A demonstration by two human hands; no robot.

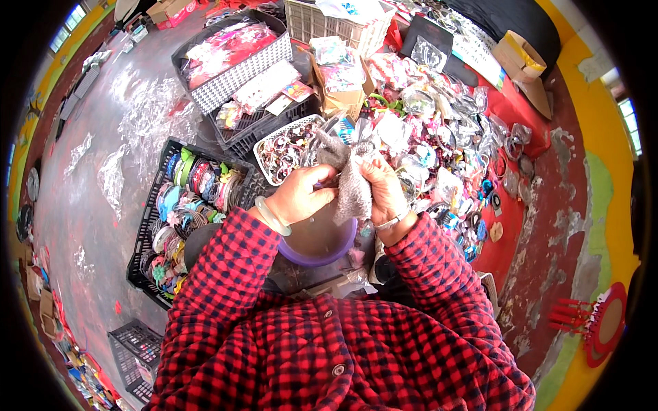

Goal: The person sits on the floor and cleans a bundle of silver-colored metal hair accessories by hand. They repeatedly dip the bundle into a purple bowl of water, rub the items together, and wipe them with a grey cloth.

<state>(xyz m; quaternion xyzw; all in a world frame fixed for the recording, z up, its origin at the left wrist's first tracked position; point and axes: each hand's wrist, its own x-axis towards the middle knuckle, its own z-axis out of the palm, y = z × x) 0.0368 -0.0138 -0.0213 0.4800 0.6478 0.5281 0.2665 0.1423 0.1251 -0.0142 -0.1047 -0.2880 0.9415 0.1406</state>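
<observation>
A grey-brown, nubby cloth (354, 190) hangs between my two hands, over a round purple basin (317, 259) that holds murky, brownish water. My right hand (385, 190) grips the cloth from its right side, fingers closed on it. On the other side, my left hand (299, 196) is curled with thumb and fingers around the cloth's left edge. Whether something is wrapped inside the cloth, I cannot make out. Just beyond my hands stands a white basket (258, 152) full of small hair accessories.
Left of me, a black crate (142, 236) holds colourful headbands. Beyond it are stacked crates (236, 81) of packaged goods and a cardboard box (340, 100). A large heap of bagged accessories (439, 137) covers the red sheet (504, 240) at right. Another black crate (133, 346) sits at lower left.
</observation>
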